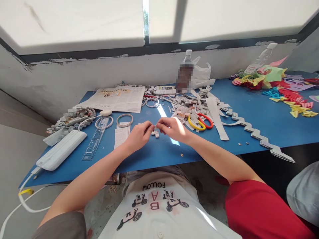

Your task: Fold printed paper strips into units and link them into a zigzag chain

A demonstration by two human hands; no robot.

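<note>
Both hands meet over the front middle of the blue table. My left hand (pixel 139 134) is closed in a pinch, thumb against fingers. Facing it, my right hand (pixel 173 128) pinches too. Between the fingertips is a small strip of folded newspaper, mostly covered by the fingers. Just below them shows a short zigzag of folded newspaper links (pixel 156 134); whether it hangs from the fingers or lies on the table I cannot tell. To the right of my right hand lie scissors (pixel 204 122) with one red and one yellow handle loop.
A newspaper sheet (pixel 117 98), clear ruler (pixel 94 142), white power strip (pixel 61 150) and tape rolls (pixel 124 120) lie leftward. Paper scraps (pixel 183 105) and a bottle (pixel 184 74) stand behind. A zigzag paper chain (pixel 256 133) runs right, near coloured papers (pixel 269 79).
</note>
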